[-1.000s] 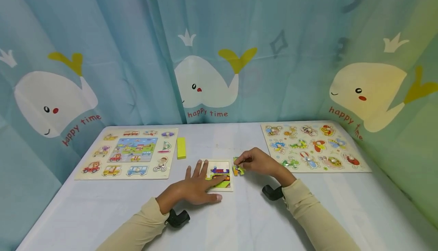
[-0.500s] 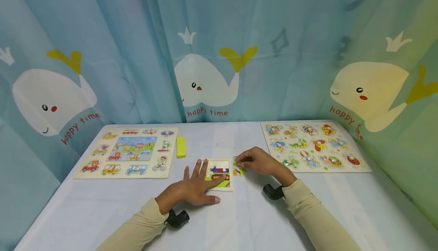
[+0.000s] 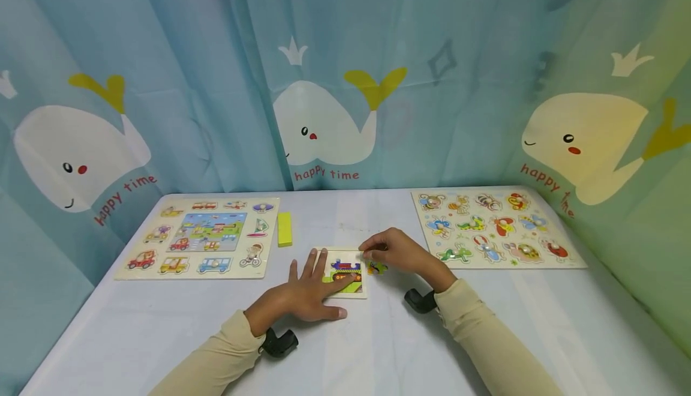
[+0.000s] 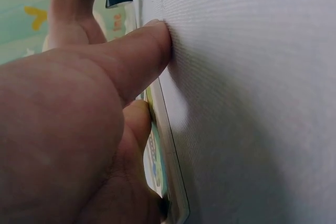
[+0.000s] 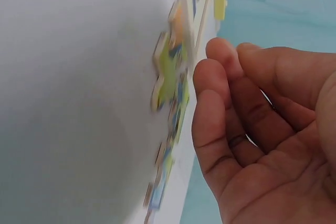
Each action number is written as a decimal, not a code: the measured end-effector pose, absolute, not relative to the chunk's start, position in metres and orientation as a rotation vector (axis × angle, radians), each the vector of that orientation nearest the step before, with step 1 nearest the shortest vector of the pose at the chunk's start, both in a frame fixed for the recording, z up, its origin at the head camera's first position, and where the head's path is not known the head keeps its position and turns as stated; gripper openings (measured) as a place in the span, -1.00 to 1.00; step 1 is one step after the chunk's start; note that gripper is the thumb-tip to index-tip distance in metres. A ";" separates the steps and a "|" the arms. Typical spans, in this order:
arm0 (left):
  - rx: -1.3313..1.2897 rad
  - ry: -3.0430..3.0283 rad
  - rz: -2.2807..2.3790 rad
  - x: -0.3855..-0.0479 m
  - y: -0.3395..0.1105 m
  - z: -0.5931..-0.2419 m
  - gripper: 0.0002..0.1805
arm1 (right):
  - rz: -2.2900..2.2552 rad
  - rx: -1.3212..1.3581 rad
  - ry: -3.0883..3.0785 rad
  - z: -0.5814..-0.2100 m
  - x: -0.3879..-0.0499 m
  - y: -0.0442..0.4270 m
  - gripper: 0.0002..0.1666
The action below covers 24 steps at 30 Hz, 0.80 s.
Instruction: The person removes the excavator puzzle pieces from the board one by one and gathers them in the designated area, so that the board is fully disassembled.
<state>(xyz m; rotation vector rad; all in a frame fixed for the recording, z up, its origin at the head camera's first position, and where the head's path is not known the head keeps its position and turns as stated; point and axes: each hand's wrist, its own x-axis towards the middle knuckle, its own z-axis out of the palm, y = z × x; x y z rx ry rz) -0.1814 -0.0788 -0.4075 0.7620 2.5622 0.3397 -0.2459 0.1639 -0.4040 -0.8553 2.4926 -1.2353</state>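
Several pieces (image 5: 167, 74) in right wrist view, right hand (image 3: 402, 251) hiding most from head

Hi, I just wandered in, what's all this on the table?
A person is working on a small train-picture puzzle tray. Their left hand is spread over its left side, while the right hand, fingers curled, is at its upper right corner; I can't tell whether it holds a piece. Loose pieces lie right beside the tray. A vehicle board and a yellow block are on the left, an insect board on the right.
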 end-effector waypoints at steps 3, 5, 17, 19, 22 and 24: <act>0.767 2.557 0.349 -0.182 -0.079 -0.408 -0.25 | -1.231 -0.865 2.474 -0.403 -0.247 0.156 -0.80; 0.772 2.556 0.356 -0.182 -0.079 -0.409 -0.25 | -1.252 -0.860 2.452 -0.403 -0.249 0.148 -0.79; 0.774 2.552 0.380 -0.182 -0.084 -0.413 -0.25 | -1.343 -0.788 2.334 -0.409 -0.256 0.116 -0.76; 0.780 2.554 0.374 -0.183 -0.083 -0.414 -0.25 | -1.344 -0.794 2.341 -0.409 -0.255 0.115 -0.76; 0.782 2.556 0.380 -0.184 -0.082 -0.415 -0.25 | -1.372 -0.752 2.343 -0.408 -0.254 0.115 -0.75; 0.783 2.556 0.381 -0.185 -0.082 -0.415 -0.25 | -1.411 -0.711 2.329 -0.406 -0.253 0.115 -0.73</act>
